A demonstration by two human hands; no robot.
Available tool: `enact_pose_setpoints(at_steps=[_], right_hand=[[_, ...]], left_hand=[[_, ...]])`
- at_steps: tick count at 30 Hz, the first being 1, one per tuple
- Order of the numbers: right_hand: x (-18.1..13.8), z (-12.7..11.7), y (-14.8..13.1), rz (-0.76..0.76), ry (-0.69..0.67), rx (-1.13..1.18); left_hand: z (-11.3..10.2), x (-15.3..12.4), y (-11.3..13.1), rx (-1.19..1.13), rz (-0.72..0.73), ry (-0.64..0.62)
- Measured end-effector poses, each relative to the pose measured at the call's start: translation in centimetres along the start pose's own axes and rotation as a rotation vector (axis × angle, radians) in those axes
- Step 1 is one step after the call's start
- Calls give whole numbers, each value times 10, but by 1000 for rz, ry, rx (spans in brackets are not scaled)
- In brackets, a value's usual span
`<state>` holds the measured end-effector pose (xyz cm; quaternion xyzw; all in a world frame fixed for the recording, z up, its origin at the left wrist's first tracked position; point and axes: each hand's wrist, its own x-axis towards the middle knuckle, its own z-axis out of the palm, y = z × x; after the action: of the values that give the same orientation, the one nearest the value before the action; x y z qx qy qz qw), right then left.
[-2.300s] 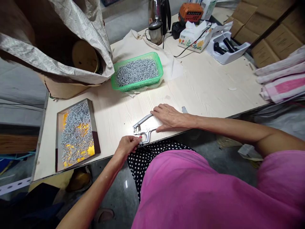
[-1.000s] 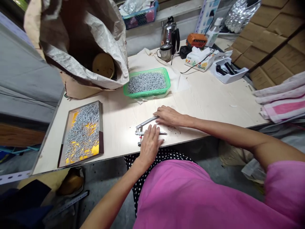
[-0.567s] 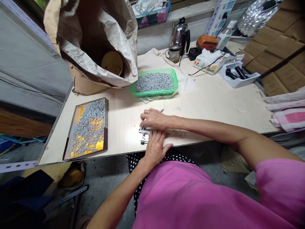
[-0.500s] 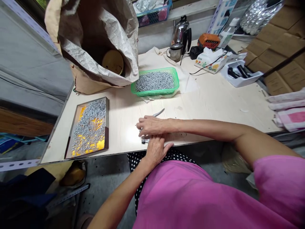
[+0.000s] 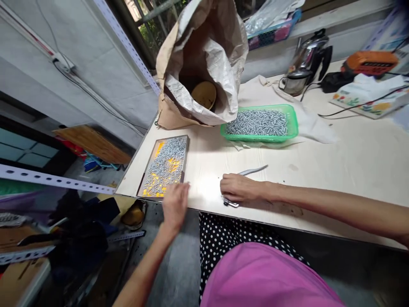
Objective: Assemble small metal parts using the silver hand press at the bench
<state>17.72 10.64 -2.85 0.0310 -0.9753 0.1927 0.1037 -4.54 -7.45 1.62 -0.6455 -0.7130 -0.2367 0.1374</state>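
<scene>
My right hand (image 5: 238, 186) rests on the table with its fingers curled down; what is inside them is hidden. A tool with a curved grey handle (image 5: 255, 169) sticks out from behind that hand, its other end covered. Just below the fingers lies a small shiny metal piece with a black end (image 5: 230, 203). Blurred by motion, my left hand (image 5: 175, 204) is closed at the front right corner of a shallow metal tray (image 5: 186, 155). Its fingertips are pressed together, and anything between them is too small to name. Many small silvery pins (image 5: 169, 160) cover the tray's yellow bottom.
A green plastic basket (image 5: 292, 123) full of similar pins stands behind my right hand. Left of it, a large open paper sack (image 5: 174, 113) leans over the table. A metal cup (image 5: 294, 83), a kettle (image 5: 311, 51) and a tissue pack (image 5: 367, 100) stand at the back right.
My left hand has left the spot beside my right hand and moved left to the tray. The right hand stays by the grey-handled tool. The view has turned left.
</scene>
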Motion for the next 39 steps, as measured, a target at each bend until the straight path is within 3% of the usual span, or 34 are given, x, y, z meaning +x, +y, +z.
enact_pose_setpoints(at_steps=[3,5,7,9,12,14,18,22,26,29,31,35,39], right_hand=[[-3,-29,12,235,297,191],[-8,-65,30,371,497,144],[-16,-106,51,523,649,-37],[-24,-140,68,701,716,-279],[-37,-159,74,831,692,-539],[-45,-148,65,777,622,-527],[-65,-94,35,584,469,-299],[-89,-45,3,603,394,-136],[-102,-21,-27,635,228,42],[-106,-11,-39,625,103,55],[-107,-5,-40,626,72,38],[-105,4,-35,624,53,17],[-101,6,-32,605,30,-21]], left_hand=[[-1,31,-71,184,-243,-135],[3,50,-96,237,-322,-236],[11,66,-106,270,-354,-314],[20,79,-107,312,-373,-386],[33,93,-104,365,-392,-466],[39,98,-103,375,-377,-485],[48,103,-105,371,-261,-535],[50,110,-113,347,-185,-593],[44,120,-120,301,-173,-604],[38,118,-104,150,-304,-452],[35,107,-74,-68,-447,-401],[38,67,10,-680,-624,-575],[54,38,64,-942,-761,-718]])
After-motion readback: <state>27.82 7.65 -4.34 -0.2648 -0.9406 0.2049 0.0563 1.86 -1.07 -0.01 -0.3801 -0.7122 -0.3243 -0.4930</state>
